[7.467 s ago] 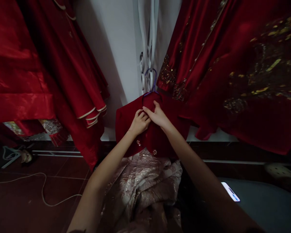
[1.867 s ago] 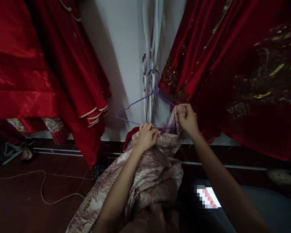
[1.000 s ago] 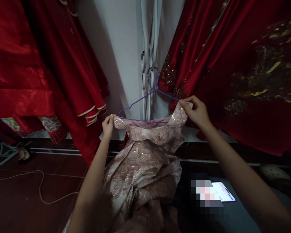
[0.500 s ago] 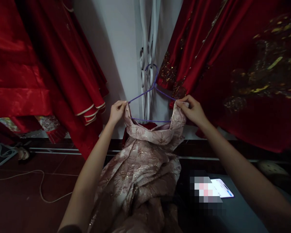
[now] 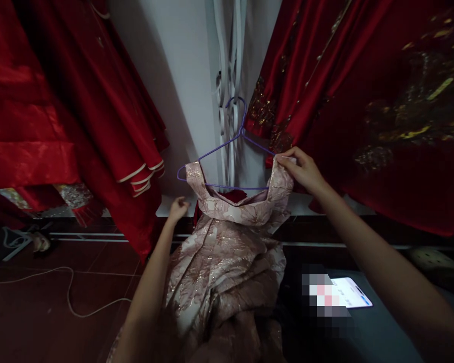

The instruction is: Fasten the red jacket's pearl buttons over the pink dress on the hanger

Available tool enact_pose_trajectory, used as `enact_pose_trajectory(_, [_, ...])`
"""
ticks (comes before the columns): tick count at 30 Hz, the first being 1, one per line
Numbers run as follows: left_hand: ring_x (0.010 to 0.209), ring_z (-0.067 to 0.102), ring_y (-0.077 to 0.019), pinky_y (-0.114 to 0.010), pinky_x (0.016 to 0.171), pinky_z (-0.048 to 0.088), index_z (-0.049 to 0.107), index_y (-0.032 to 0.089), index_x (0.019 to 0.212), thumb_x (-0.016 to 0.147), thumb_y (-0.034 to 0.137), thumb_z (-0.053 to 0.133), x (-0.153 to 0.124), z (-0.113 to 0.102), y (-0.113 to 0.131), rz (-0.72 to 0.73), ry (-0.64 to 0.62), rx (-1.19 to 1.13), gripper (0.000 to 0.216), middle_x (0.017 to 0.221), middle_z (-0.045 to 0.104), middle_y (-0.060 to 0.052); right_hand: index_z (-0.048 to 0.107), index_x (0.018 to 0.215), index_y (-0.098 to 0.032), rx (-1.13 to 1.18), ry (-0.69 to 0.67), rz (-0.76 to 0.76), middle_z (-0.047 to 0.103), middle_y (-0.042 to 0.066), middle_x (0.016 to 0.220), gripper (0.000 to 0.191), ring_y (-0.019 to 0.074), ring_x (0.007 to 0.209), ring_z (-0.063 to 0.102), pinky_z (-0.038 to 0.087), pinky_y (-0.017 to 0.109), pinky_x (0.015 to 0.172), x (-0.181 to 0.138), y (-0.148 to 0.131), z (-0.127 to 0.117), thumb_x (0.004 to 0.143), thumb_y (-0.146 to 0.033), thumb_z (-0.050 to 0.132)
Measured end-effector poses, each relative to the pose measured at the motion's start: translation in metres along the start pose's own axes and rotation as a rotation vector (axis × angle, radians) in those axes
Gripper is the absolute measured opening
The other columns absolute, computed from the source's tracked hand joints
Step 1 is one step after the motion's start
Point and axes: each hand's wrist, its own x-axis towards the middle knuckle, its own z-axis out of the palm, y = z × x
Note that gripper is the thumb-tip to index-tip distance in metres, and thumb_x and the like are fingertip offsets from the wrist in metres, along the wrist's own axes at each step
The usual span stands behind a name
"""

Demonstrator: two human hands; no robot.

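Observation:
A pale pink dress with a shiny metallic pattern hangs by its wide shoulder straps on a purple wire hanger. The hanger's hook is up against a white scrolled metal frame. At the right shoulder, my right hand pinches the strap over the hanger's arm. My left hand is off the dress, just left of the bodice and below the left strap, its fingers curled in with nothing seen in them. The hanger's left end sticks out past the strap. Folds of skirt spread down towards me.
Red garments hang on the left and on the right, the right one with gold decoration. A lit phone, partly pixelated, lies at lower right. A pale cable runs over the reddish tiled floor. Low rails cross behind the dress.
My left hand has let go of the left strap and moved down and slightly left. That strap now rests on the hanger, whose left end shows. My right hand keeps its pinch.

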Motion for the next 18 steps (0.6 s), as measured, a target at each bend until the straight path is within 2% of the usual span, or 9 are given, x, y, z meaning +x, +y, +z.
enact_pose_trajectory(2, [0.064,0.058,-0.0132,-0.024,0.062,0.044,0.058,0.013,0.089,0.058,0.027,0.074,-0.016,0.017,-0.021,-0.019,-0.076,0.056,0.038,0.072,0.063,-0.004,0.058,0.076,-0.021,0.019,0.002,0.010,0.064,0.001,0.081,0.017,0.0119,0.066,0.050,0.038,0.024,0.062,0.000,0.002,0.000,0.075,-0.038,0.061])
enact_pose_trajectory(5, [0.062,0.057,-0.0147,-0.025,0.062,0.043,0.057,0.015,0.074,0.058,0.029,0.074,-0.029,0.029,-0.035,-0.047,-0.138,0.125,0.027,0.063,0.061,-0.003,0.057,0.077,-0.021,0.052,-0.008,0.037,0.063,0.001,0.079,0.018,0.0111,0.064,0.048,0.036,0.023,0.059,0.000,0.006,-0.001,0.075,-0.039,0.062])
enact_pose_trajectory(7, [0.060,0.056,-0.0146,-0.025,0.060,0.042,0.058,0.015,0.072,0.061,0.033,0.071,-0.032,0.023,-0.037,-0.049,-0.173,0.139,0.025,0.059,0.060,-0.001,0.057,0.076,-0.021,0.068,-0.021,0.056,0.062,0.000,0.077,0.019,0.0107,0.063,0.048,0.036,0.022,0.059,0.001,0.007,-0.002,0.075,-0.040,0.062])
enact_pose_trajectory(10, [0.065,0.057,-0.0149,-0.025,0.062,0.043,0.061,0.015,0.075,0.065,0.043,0.065,-0.028,-0.005,-0.031,-0.024,-0.209,0.116,0.030,0.064,0.062,-0.001,0.057,0.076,-0.020,0.098,-0.026,0.069,0.061,0.000,0.076,0.020,0.0098,0.064,0.048,0.036,0.022,0.061,0.003,0.008,-0.002,0.074,-0.039,0.062])
enact_pose_trajectory(12, [0.073,0.058,-0.0156,-0.025,0.067,0.045,0.063,0.015,0.082,0.066,0.050,0.062,-0.022,-0.030,-0.019,0.003,-0.197,0.093,0.038,0.076,0.066,-0.003,0.057,0.076,-0.019,0.118,-0.027,0.076,0.061,-0.001,0.075,0.020,0.0095,0.064,0.048,0.036,0.021,0.061,0.004,0.008,-0.001,0.074,-0.038,0.062])
enact_pose_trajectory(14, [0.079,0.058,-0.0156,-0.025,0.070,0.045,0.063,0.016,0.092,0.065,0.054,0.061,-0.011,-0.053,0.005,0.039,-0.184,0.062,0.047,0.087,0.067,-0.004,0.056,0.076,-0.018,0.134,-0.031,0.082,0.060,-0.001,0.074,0.020,0.0094,0.064,0.048,0.036,0.021,0.061,0.004,0.008,0.001,0.074,-0.037,0.062])
enact_pose_trajectory(16, [0.076,0.058,-0.0157,-0.026,0.070,0.045,0.063,0.015,0.095,0.063,0.056,0.062,0.003,-0.071,0.041,0.102,-0.224,0.002,0.052,0.087,0.067,-0.005,0.056,0.076,-0.018,0.139,-0.041,0.087,0.059,-0.001,0.073,0.019,0.0093,0.064,0.048,0.036,0.021,0.061,0.004,0.008,0.002,0.074,-0.037,0.062])
enact_pose_trajectory(18, [0.071,0.057,-0.0154,-0.025,0.067,0.045,0.064,0.012,0.089,0.063,0.055,0.061,0.017,-0.082,0.085,0.184,-0.257,0.022,0.050,0.078,0.066,-0.005,0.057,0.077,-0.018,0.121,-0.048,0.085,0.060,0.000,0.075,0.020,0.0094,0.064,0.048,0.036,0.021,0.061,0.003,0.007,0.002,0.075,-0.038,0.061])
